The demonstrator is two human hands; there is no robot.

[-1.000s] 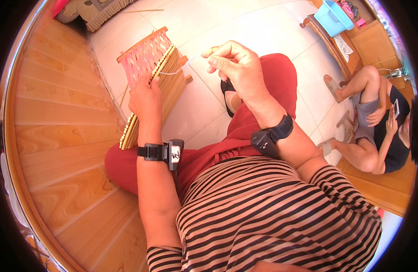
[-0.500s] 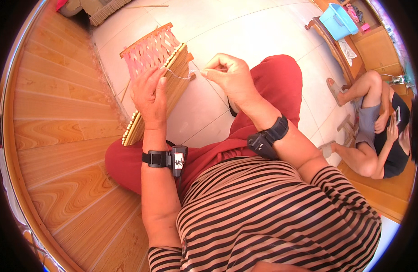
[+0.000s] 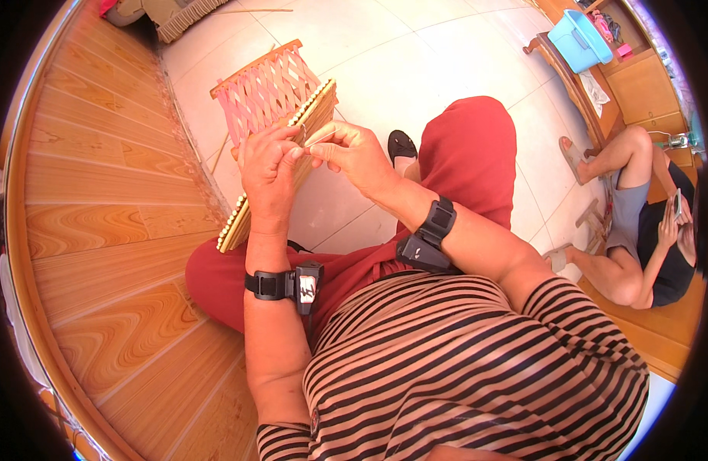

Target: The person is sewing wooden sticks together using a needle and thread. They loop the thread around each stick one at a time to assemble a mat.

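A thin, pale thread (image 3: pixel 321 140) shows at the fingertips of my right hand (image 3: pixel 354 160), where thumb and forefinger are pinched together. My left hand (image 3: pixel 266 178) meets it, its thumb and forefinger also closed on the thread; the exact grip is partly hidden. Behind and under both hands leans a flat panel of yellow-brown slats (image 3: pixel 320 110). Round cream beads or knobs (image 3: pixel 233 223) line its long edge. The panel's near end rests by my left knee, and its middle is covered by my left hand.
A low stool with pink woven straps (image 3: pixel 263 92) stands on the tiles beyond the panel. Wood-grain panelling (image 3: pixel 108 223) curves along the left. At right, a person (image 3: pixel 638 223) sits holding a phone, near a wooden table with a blue plastic basin (image 3: pixel 578 42).
My right hand has moved left and down to meet my left hand. The thread that stretched between them now shows only briefly at the fingertips. My left fingers have curled in.
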